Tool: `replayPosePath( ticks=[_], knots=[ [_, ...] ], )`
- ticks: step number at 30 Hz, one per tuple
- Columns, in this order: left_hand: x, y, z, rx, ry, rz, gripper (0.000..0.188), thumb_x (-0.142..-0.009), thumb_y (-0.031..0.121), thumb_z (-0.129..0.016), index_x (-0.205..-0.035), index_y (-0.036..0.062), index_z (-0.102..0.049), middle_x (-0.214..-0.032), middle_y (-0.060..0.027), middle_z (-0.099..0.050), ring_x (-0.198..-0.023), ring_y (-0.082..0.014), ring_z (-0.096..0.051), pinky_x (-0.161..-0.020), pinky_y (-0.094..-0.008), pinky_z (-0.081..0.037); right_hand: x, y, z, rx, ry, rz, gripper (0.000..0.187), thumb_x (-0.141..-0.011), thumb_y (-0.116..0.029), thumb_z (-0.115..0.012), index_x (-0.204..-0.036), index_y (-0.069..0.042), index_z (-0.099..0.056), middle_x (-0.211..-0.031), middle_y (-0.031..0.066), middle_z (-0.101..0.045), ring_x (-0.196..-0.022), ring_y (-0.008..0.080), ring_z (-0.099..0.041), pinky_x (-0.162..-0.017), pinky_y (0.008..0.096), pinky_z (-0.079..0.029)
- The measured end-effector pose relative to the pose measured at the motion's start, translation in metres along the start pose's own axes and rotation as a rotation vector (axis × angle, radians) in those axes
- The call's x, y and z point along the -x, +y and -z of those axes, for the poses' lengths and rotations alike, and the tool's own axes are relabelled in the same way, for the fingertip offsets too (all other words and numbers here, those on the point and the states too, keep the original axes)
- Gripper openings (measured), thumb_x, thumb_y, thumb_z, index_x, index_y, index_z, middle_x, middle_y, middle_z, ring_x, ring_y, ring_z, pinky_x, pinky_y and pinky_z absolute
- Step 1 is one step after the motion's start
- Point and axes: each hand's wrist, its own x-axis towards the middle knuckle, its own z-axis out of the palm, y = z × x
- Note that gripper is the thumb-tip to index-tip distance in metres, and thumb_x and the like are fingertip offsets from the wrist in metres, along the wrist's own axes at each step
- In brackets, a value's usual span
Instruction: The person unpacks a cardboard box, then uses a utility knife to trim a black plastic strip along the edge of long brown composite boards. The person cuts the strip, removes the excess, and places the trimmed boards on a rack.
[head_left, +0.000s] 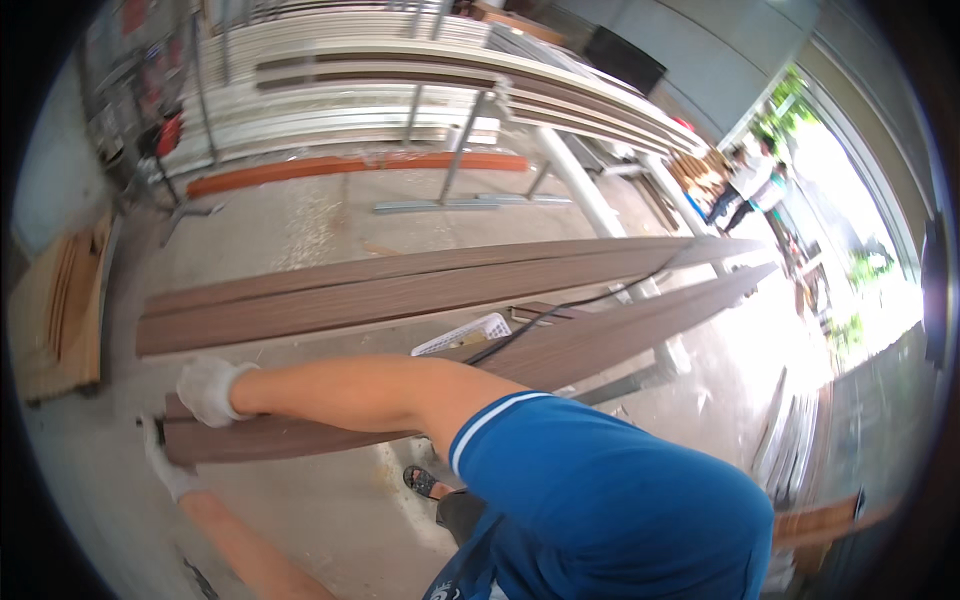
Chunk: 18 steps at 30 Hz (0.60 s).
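Two long brown wood-grain planks lie across the view, running from left to far right. At the left end of the near plank (300, 440), my left hand (165, 460) in a pale glove is closed against the plank's end. A small dark piece shows beside that glove; I cannot make out what it is. My right hand (208, 392), gloved too, is curled over the far edge of the same plank near its end, with its fingers mostly hidden. The far plank (400, 285) lies beyond both hands, touched by neither.
A white perforated basket (465, 335) and a black cable (550, 312) are around the planks. Racks of long profiles (400, 75) stand behind an orange beam (360, 172) on the floor. Boards (65, 310) lean at left. People (745, 180) are at far right.
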Motion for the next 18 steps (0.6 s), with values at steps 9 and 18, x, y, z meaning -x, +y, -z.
replayPosePath(
  ticks=[9,18],
  knots=[
    [0.064,-0.005,-0.061,0.141,0.514,-0.291,0.05,-0.094,0.035,-0.069,-0.136,0.0082,-0.062,-0.135,-0.0139,-0.063,-0.128,-0.0318,-0.056,-0.104,-0.0472,-0.044,0.361,0.112,0.089,-0.204,0.068,-0.183,0.013,-0.085,-0.022,-0.065,-0.084,-0.013,-0.074,-0.089,0.0122,-0.072,-0.085,0.0346,-0.069,-0.075,0.0463,-0.053],
    [0.287,-0.243,-0.301,-0.785,-0.068,-0.052,0.034,-0.095,0.034,-0.069,-0.115,0.0067,-0.064,-0.11,-0.0115,-0.063,-0.103,-0.0282,-0.057,-0.087,-0.0441,-0.045,0.86,0.105,-0.065,-1.435,-0.155,-1.355,0.054,-0.104,-0.04,-0.06,-0.145,-0.005,-0.055,-0.138,0.0136,-0.063,-0.111,0.0219,-0.067,-0.088,0.0367,-0.058]
  ],
)
